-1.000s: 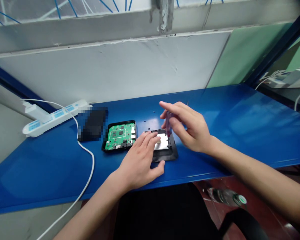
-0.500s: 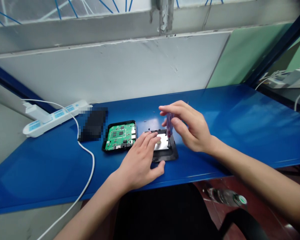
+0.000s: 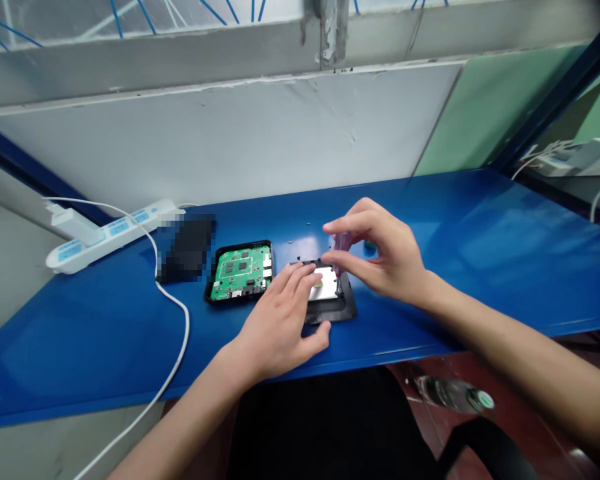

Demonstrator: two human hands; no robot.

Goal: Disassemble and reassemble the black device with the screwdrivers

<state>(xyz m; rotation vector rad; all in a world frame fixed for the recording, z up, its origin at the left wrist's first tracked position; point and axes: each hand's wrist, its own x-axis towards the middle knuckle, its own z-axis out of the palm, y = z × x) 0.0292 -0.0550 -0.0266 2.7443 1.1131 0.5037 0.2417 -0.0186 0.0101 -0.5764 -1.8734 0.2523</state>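
My left hand (image 3: 280,320) lies over the left part of a black plastic cover (image 3: 347,308), its fingers stretched across and its thumb by the near edge. A silvery metal plate (image 3: 327,288) sits in this cover, partly under my fingers. My right hand (image 3: 387,257) holds a small screwdriver (image 3: 342,245) with a translucent purple handle, upright over the plate's right edge. The thumb and fingers are around the handle; the tip is hard to make out. To the left rests an open black case with a green circuit board (image 3: 243,270) inside.
Small dark screws (image 3: 291,243) lie behind the cover. A white power strip (image 3: 115,233) with a plugged-in adapter stands at the left, and a white cable (image 3: 180,307) runs over the table's front edge. A blurred-out black object (image 3: 187,250) lies beside it. A plastic bottle (image 3: 453,393) is on the floor.
My right hand's fingers have shifted around the screwdriver handle, the thumb moving left and down in front of it. A small green thing now shows behind this hand. My left hand is still.
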